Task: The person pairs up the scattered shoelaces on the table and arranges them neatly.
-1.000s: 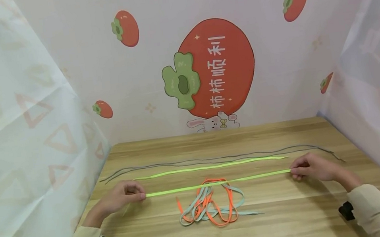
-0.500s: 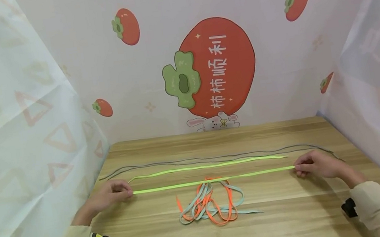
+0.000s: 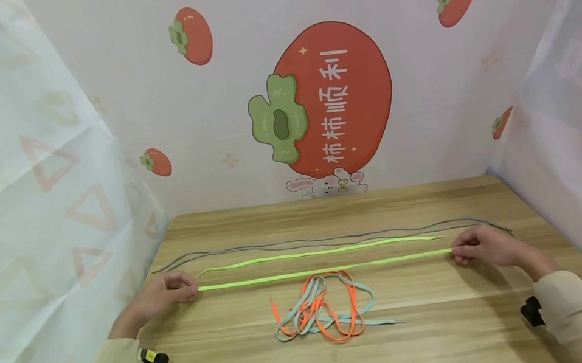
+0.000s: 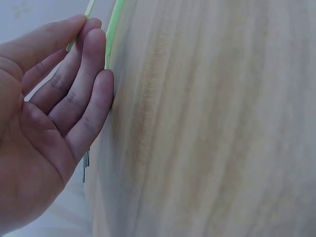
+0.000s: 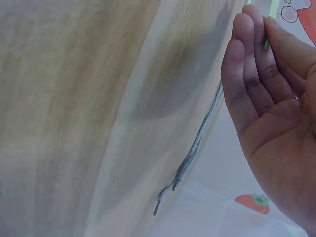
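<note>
I see pale printed walls (image 3: 415,73) around a wood-grain table (image 3: 429,353). Both sleeved forearms (image 3: 579,315) reach in, well apart; the left hand (image 3: 166,291) and right hand (image 3: 490,247) each pinch one end of a yellow-green lace (image 3: 281,277), taut between them. Farthest beyond the hands lie two grey strands (image 3: 244,248), then a second yellow-green lace (image 3: 311,253); between the hands, nearer side, one orange-and-pale-blue tangle (image 3: 316,305).

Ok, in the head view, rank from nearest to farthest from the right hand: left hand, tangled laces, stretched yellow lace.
1. Stretched yellow lace: end pinched in the right hand.
2. Tangled laces: mid-table.
3. Left hand: at the lace's other end.
</note>
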Motion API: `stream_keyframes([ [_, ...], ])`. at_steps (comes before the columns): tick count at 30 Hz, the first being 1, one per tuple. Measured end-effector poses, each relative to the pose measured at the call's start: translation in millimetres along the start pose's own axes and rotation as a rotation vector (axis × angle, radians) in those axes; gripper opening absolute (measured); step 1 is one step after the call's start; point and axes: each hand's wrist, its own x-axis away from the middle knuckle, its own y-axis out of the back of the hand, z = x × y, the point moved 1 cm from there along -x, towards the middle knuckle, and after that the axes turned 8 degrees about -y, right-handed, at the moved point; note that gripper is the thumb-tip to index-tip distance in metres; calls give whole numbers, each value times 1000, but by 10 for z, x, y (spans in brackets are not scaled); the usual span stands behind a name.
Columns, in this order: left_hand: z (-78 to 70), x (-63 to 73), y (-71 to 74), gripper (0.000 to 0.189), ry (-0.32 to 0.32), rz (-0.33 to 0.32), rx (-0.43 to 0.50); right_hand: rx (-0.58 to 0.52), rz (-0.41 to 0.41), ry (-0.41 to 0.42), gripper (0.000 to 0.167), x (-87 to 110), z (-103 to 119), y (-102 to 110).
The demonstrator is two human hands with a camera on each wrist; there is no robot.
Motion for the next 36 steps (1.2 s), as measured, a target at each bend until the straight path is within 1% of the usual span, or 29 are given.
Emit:
stream_keyframes([
  [4, 44, -53, 14, 22, 25, 1, -13, 21, -3, -15, 19, -49, 9, 25],
  [8, 30, -96, 25, 23, 35, -4, -12, 7, 3, -35, 19, -119, 0, 38],
  [11, 16, -135, 27, 22, 55, -19, -28, -7, 5, -77, 20, -173, -15, 40],
  [13, 23, -169, 16, 22, 81, -39, -35, -12, 2, -105, 21, -205, -20, 45],
  [17, 53, -240, -19, 23, 111, -61, -71, -10, -8, -109, 19, -269, -26, 57],
  [20, 55, -276, -41, 22, 114, -71, -75, 8, -17, -107, 17, -321, -32, 57],
  [24, 34, -309, -56, 22, 120, -85, -61, 37, -27, -141, 18, -382, -32, 57],
  [27, 32, -335, -68, 24, 131, -86, -65, 32, -29, -160, 19, -426, -21, 65],
  [31, 43, -369, -83, 24, 174, -99, -85, 32, -27, -155, 18, -476, -1, 71],
  [36, 20, -415, -105, 18, 232, -130, -129, 57, -37, -161, 16, -508, 26, 70],
])
